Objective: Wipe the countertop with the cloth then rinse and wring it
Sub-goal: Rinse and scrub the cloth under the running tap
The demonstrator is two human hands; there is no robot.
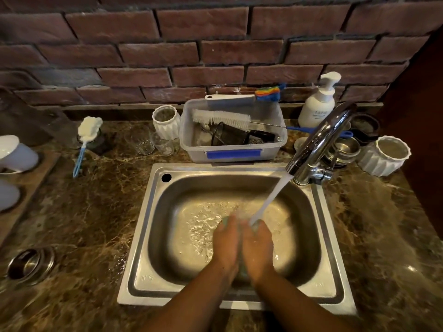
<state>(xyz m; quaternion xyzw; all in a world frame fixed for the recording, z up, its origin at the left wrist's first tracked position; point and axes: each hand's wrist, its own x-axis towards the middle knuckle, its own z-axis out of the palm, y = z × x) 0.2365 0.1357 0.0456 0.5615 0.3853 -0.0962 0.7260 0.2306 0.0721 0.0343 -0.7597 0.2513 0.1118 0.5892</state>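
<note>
Both hands are down inside the sink (pixel 137 238), close to its middle and a little toward the near wall. The basin walls stand well apart from them on the left, right and far sides. The near rim crosses under both forearms. The faucet (pixel 321 140) leans in from the back right corner, and its stream of water (pixel 271 200) slants down to land at the right hand's fingertips, so the room above the hands on the right is taken. The left half of the basin holds only shallow, rippled water.

The cloth (pixel 241 269) is sandwiched between the two palms. Only pale green slivers of it show, at the fingertips and again between the wrists. From these its long axis runs away from the person, toward the brick wall, along the line of the fingers. Its edges are hidden.

The left hand (pixel 225 243) and right hand (pixel 257 245) face each other with fingers stretched forward and pressed flat on the cloth, not curled round it. The fingertips are blurred.

Behind the sink, a plastic tub (pixel 184 140) of brushes sits just beside the back rim. The marbled countertop (pixel 84 212) is wet along the sink's left edge, and a metal bowl (pixel 28 262) sits well to the left
</note>
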